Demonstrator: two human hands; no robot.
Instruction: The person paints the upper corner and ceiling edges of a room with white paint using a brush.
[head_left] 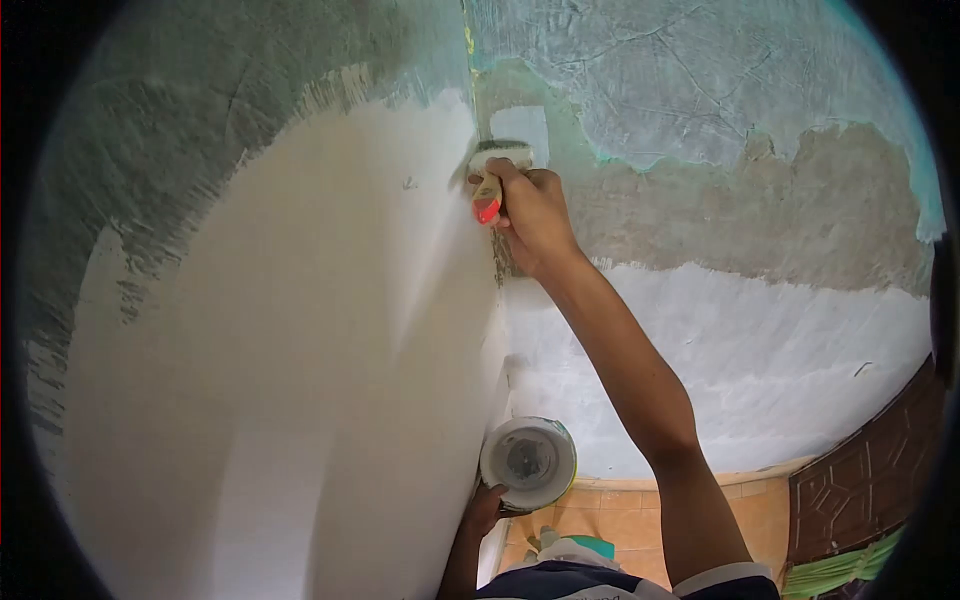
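My right hand [538, 212] is closed around the handle of a paintbrush [487, 200] with a red-tipped end. Its wide bristle head points up and lies against the wall close to the corner where two walls meet. Lower down, my left hand [484, 510] grips the rim of a round bucket [497, 462], with the thumb over the edge. Whitish residue coats the inside of the bucket, and a greyish patch shows at its bottom. White paint [290, 280] covers much of the left wall, with ragged brush marks along its edge.
On the right wall, bare grey-green plaster [660, 215] lies above a white painted band [720, 325]. A brown carved door [860, 460] stands at the lower right, with green cloth [845, 568] near it. Orange floor tiles [620, 510] show below.
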